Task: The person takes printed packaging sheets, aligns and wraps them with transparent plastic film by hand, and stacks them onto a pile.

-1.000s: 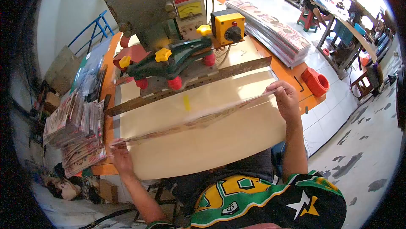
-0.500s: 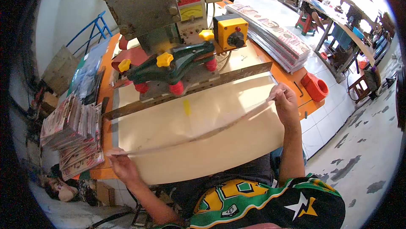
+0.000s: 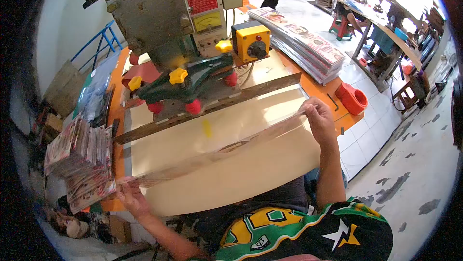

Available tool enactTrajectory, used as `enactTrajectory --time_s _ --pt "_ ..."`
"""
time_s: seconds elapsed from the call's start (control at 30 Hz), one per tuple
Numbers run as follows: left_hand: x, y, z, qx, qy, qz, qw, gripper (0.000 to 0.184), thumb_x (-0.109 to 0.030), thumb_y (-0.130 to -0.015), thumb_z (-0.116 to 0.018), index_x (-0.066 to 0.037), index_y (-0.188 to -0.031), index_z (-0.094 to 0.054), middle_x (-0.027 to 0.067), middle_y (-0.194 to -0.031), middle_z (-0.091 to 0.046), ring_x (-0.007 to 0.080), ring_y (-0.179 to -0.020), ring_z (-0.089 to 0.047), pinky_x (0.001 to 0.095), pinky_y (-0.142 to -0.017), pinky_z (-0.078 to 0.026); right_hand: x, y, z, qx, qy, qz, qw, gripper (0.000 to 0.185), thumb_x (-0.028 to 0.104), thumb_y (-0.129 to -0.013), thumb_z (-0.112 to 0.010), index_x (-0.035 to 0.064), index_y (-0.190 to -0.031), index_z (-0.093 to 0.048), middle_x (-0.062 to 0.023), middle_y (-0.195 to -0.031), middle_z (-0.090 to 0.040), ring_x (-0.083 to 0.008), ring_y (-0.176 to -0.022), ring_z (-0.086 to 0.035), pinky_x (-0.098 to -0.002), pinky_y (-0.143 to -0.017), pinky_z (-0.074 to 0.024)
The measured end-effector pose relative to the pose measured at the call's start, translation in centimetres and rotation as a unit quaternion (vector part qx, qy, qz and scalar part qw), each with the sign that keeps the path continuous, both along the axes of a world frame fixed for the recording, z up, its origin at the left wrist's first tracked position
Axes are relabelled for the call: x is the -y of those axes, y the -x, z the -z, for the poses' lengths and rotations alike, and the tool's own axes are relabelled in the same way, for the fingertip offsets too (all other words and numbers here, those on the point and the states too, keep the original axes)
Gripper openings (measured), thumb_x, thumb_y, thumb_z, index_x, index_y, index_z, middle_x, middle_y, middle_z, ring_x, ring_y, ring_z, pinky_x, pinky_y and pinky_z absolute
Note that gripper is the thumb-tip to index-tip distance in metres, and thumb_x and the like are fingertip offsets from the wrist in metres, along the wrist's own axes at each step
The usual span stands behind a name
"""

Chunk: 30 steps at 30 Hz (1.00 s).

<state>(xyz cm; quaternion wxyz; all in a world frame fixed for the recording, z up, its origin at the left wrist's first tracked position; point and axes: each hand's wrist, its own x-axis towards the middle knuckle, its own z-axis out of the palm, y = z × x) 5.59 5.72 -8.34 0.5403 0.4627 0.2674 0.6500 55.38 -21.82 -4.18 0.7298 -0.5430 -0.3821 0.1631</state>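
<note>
One thin printed sheet (image 3: 235, 146) stretches between our left hand (image 3: 131, 197) and right hand (image 3: 319, 117), the fingers of each pinching an end. It is over the cream board (image 3: 231, 182), on the near side of the metal bar (image 3: 270, 87) and apart from it. We judge it spread out but not yet let go; whether the machine (image 3: 144, 10) has worked on it, we cannot tell.

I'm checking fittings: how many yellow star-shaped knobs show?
3: left knob at one end of the dark green metal bracket, middle knob near its centre, right knob by its other end. Others may be hidden.
</note>
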Motion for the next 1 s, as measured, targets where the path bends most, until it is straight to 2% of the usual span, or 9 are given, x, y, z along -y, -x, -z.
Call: enactTrajectory --time_s 0.13,0.3,0.37,0.43,0.47,0.53,0.7,0.83,1.0 --pt "-1.4 2.4 1.0 -0.137 -0.074 0.016 0.988 0.020 -0.027 -0.097 -0.064 -0.007 -0.099 -0.061 0.0031 -0.093 -0.062 0.0148 -0.088 -0.059 0.0309 -0.083 -0.050 0.5 0.0 -0.4 0.014 0.028 -0.022 0.999 0.029 0.033 -0.096 -0.065 0.0042 -0.093 -0.064 -0.0020 -0.088 -0.064 -0.0101 -0.084 -0.058 -0.0257 -0.079 -0.0447" --pt "-0.8 2.0 0.7 -0.069 -0.019 -0.003 0.997 0.018 -0.024 -0.097 -0.065 -0.007 -0.096 -0.060 0.0027 -0.092 -0.061 0.0139 -0.088 -0.058 0.0295 -0.082 -0.049 2.0 -0.6 -0.8 0.039 0.078 -0.015 0.996 0.025 0.028 -0.093 -0.068 0.0033 -0.098 -0.067 -0.0020 -0.090 -0.067 -0.0083 -0.085 -0.059 -0.0239 -0.076 -0.0462" --pt "-0.6 2.8 -0.4 -0.067 -0.003 0.016 0.998 0.017 -0.023 -0.097 -0.064 -0.007 -0.095 -0.060 0.0027 -0.092 -0.060 0.0136 -0.088 -0.058 0.0290 -0.082 -0.049 3.3 -0.1 -2.2 -0.010 0.106 -0.050 0.993 0.019 0.022 -0.093 -0.067 0.0028 -0.097 -0.067 -0.0024 -0.091 -0.069 -0.0085 -0.084 -0.061 -0.0237 -0.075 -0.0485" --pt "-1.0 3.6 -1.1 -0.056 -0.021 0.136 0.989 0.015 -0.020 -0.098 -0.062 -0.006 -0.094 -0.059 0.0032 -0.091 -0.060 0.0131 -0.085 -0.058 0.0279 -0.081 -0.049 3.6 0.1 -2.4 -0.033 0.081 -0.054 0.995 0.021 0.021 -0.092 -0.066 0.0012 -0.099 -0.069 -0.0041 -0.092 -0.071 -0.0099 -0.082 -0.063 -0.0232 -0.074 -0.0496" --pt "-0.7 3.3 -1.3 -0.057 -0.019 0.140 0.988 0.015 -0.020 -0.098 -0.062 -0.006 -0.094 -0.059 0.0032 -0.091 -0.060 0.0131 -0.085 -0.058 0.0279 -0.081 -0.049 3.8 0.4 -3.5 -0.028 0.088 -0.077 0.993 0.024 0.022 -0.090 -0.066 0.0003 -0.100 -0.070 -0.0061 -0.092 -0.071 -0.0105 -0.080 -0.063 -0.0229 -0.073 -0.0500" --pt "0.3 2.6 -1.4 -0.099 0.055 -0.007 0.994 0.016 -0.021 -0.097 -0.062 -0.005 -0.092 -0.059 0.0032 -0.088 -0.059 0.0122 -0.083 -0.058 0.0263 -0.079 -0.048 4.3 0.7 -4.3 -0.024 0.096 -0.100 0.990 0.027 0.023 -0.089 -0.065 -0.0007 -0.101 -0.071 -0.0080 -0.093 -0.072 -0.0111 -0.078 -0.064 -0.0225 -0.072 -0.0504" --pt "3.5 -0.9 -5.0 -0.060 0.102 0.013 0.993 0.022 -0.026 -0.095 -0.064 -0.006 -0.090 -0.058 0.0031 -0.084 -0.058 0.0125 -0.077 -0.061 0.0263 -0.071 -0.052 5.1 0.4 -4.1 -0.131 0.130 -0.163 0.969 0.034 0.020 -0.083 -0.064 -0.0052 -0.105 -0.071 -0.0131 -0.091 -0.072 -0.0146 -0.071 -0.067 -0.0241 -0.068 -0.0523" --pt "3.4 -0.7 -4.7 -0.060 0.118 0.036 0.991 0.020 -0.025 -0.095 -0.061 -0.006 -0.090 -0.057 0.0033 -0.082 -0.058 0.0133 -0.070 -0.064 0.0271 -0.062 -0.056 4.9 1.4 -4.6 -0.187 0.100 -0.172 0.962 0.034 0.019 -0.082 -0.064 -0.0066 -0.103 -0.070 -0.0136 -0.090 -0.072 -0.0153 -0.071 -0.068 -0.0251 -0.068 -0.0535" --pt "2.6 0.1 -3.3 -0.072 0.121 0.034 0.989 0.022 -0.033 -0.097 -0.058 -0.012 -0.098 -0.056 0.0014 -0.085 -0.056 0.0156 -0.072 -0.061 0.0302 -0.065 -0.055 5.0 1.0 -4.5 -0.192 0.083 -0.197 0.958 0.031 0.019 -0.083 -0.064 -0.0073 -0.098 -0.069 -0.0141 -0.088 -0.072 -0.0158 -0.074 -0.068 -0.0254 -0.069 -0.0535"
